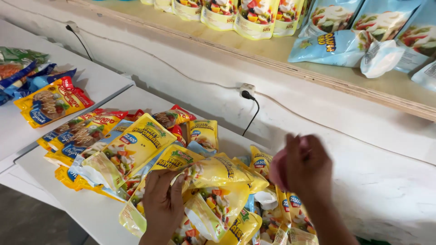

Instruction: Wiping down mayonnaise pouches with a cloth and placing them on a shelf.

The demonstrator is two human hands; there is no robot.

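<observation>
A heap of yellow sauce pouches [136,145] lies on the white table [59,179]. My left hand [162,204] rests palm down on the heap and grips one yellow pouch [213,172] at its near end. My right hand [302,168] hovers above more yellow pouches [272,218] at the right. Its fingers are curled around something small and pink that is blurred, and what it is cannot be told.
Red and orange pouches [52,102] and blue packets [27,79] lie at the left. A wooden shelf [254,50] above carries yellow pouches [236,13] and blue-white pouches [359,31]. A wall socket with a black cable [247,93] sits between table and shelf.
</observation>
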